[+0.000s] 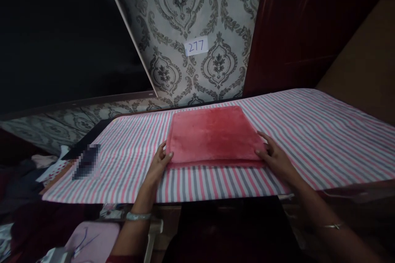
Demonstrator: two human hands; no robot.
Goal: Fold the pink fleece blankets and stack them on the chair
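Observation:
A folded pinkish-red plush cloth lies flat in a neat rectangle, its layered edge facing me. At its near left corner, my left hand pinches the side with the thumb on top; the other fingers are partly hidden. My right hand grips the near right corner the same way, thumb over the upper face and fingers along the side. Beneath the cloth is a striped sheet in pink, grey and white, covering the table.
A blurred-out dark object lies on the sheet at left. A large screen stands behind, beside patterned wallpaper bearing a paper label marked 277. Below left are a pink stool seat and heaped clothes.

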